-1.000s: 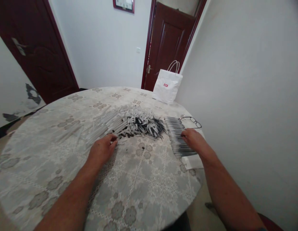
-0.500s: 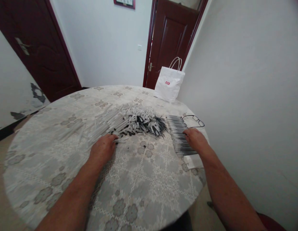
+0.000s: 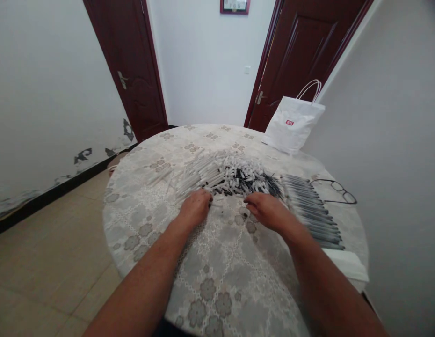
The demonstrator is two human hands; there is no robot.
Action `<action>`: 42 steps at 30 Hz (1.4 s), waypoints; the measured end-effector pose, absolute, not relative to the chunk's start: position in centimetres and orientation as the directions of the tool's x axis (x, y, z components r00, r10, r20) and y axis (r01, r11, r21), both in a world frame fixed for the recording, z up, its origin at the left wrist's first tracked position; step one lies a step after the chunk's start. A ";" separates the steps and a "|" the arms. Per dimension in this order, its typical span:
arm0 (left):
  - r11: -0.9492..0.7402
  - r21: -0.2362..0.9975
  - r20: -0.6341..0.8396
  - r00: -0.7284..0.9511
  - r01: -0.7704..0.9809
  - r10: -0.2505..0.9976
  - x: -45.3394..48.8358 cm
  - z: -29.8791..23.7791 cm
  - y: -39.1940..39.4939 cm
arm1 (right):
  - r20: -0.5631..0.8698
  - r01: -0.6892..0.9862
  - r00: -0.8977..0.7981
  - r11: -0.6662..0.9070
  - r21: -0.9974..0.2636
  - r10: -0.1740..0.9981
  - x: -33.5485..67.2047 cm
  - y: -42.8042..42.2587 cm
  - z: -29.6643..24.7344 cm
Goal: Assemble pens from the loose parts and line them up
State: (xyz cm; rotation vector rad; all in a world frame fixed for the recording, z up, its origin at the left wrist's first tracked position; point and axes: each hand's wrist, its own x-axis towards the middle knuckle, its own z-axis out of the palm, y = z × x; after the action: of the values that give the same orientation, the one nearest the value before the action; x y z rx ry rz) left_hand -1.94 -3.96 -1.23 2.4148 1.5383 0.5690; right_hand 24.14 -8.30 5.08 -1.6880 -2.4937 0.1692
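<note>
A heap of loose pen parts spreads over the table's middle: whitish pen barrels [image 3: 199,171] on the left, short white pieces [image 3: 238,161] and thin black pieces [image 3: 243,180] on the right. My left hand [image 3: 195,207] is at the heap's front edge, fingers curled together; what they hold is hidden. Just in front of the dark pieces, my right hand [image 3: 268,210] hovers or rests with fingers pinched; anything between them is too small to make out. To its right lies a neat row of grey-black pens [image 3: 314,210], side by side.
Eyeglasses [image 3: 338,189] lie beyond the pen row, and a white box-like item [image 3: 345,264] sits at its near end. A white paper bag [image 3: 294,124] stands at the back right by the wall. A patterned cloth [image 3: 210,252] covers the round table.
My right hand has moved left from the pen row to the front of the heap. My left hand stays at the heap's front edge. The camera view has turned left.
</note>
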 end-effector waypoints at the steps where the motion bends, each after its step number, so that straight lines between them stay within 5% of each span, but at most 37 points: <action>1: -0.450 0.353 0.203 0.403 0.820 0.893 -1.7 -1.3 -4.1 | 0.046 0.909 -0.381 0.383 -0.167 0.923 23.1 -8.0 4.6; 9: -0.605 0.412 0.296 0.527 0.682 0.796 0.0 -1.8 -4.6 | 0.134 0.942 -0.319 0.329 -0.060 0.938 18.8 -7.8 -0.4; 18: -0.483 0.548 0.450 0.247 0.683 0.858 -1.1 -1.3 -4.2 | 0.122 0.926 -0.372 0.377 -0.023 0.920 19.0 -8.4 -0.7; 24: -0.332 0.737 0.282 0.178 0.590 0.943 -0.2 -0.2 -4.9 | 0.261 0.961 -0.238 0.266 -0.075 0.936 19.5 -8.0 -1.1; 28: -0.078 0.962 0.021 0.214 0.262 0.977 0.5 0.6 -5.2 | 0.383 0.929 -0.220 0.312 -0.198 0.897 19.5 -8.0 -1.4; 32: 0.080 0.993 -0.056 0.248 -0.085 0.967 0.7 0.7 -5.1 | 0.395 0.873 -0.301 0.418 -0.253 0.868 18.5 -8.2 -1.6; 35: 0.106 0.977 -0.068 0.204 -0.184 0.977 0.5 0.5 -4.8 | 0.444 0.857 -0.296 0.440 -0.267 0.846 19.0 -7.7 -1.4; 42: 0.102 0.970 -0.085 0.084 -0.222 0.993 0.1 0.6 -4.4 | 0.512 0.990 0.065 0.010 -0.143 0.857 26.7 -5.2 -1.0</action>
State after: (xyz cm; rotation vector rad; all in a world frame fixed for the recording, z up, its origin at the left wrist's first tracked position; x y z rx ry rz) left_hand 0.13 -4.42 0.64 1.0083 1.0322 1.1864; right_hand 26.69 -5.19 -1.04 -1.8885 -1.8331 -0.3816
